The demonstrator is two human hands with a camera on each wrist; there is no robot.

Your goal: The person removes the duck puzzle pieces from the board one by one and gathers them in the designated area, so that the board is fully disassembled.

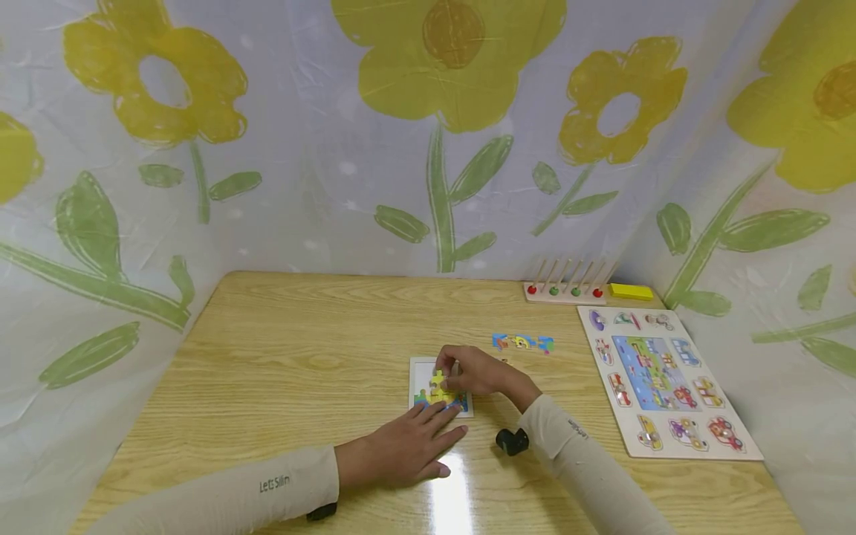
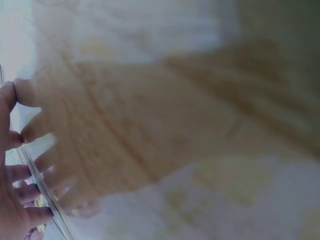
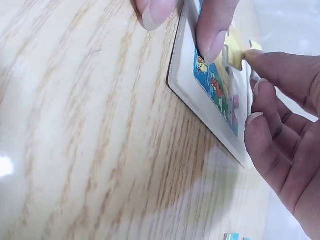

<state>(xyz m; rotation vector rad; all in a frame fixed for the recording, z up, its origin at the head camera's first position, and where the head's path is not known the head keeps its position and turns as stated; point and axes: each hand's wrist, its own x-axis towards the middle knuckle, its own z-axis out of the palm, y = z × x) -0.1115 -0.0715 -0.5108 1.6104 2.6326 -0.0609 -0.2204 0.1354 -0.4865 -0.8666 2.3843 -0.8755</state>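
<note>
A small jigsaw board (image 1: 421, 370) with a white frame lies mid-table, coloured pieces fitted along its near part. My right hand (image 1: 470, 369) reaches over its right side and pinches a yellow puzzle piece (image 3: 233, 56) between thumb and fingertip; the piece is tilted above the board. My left hand (image 1: 408, 444) lies palm down with fingers spread, fingertips on the board's near edge. In the right wrist view a left fingertip (image 3: 212, 45) presses on the fitted blue pieces (image 3: 210, 77). The left wrist view shows a blurred reflection and the left fingers along the board's edge.
Several loose puzzle pieces (image 1: 523, 342) lie beyond the board to the right. A large knob puzzle (image 1: 605, 364) takes up the right side. At the back right stand a peg rack (image 1: 565, 295) with red and green beads and a yellow block (image 1: 631, 291). Flowered curtain surrounds the table.
</note>
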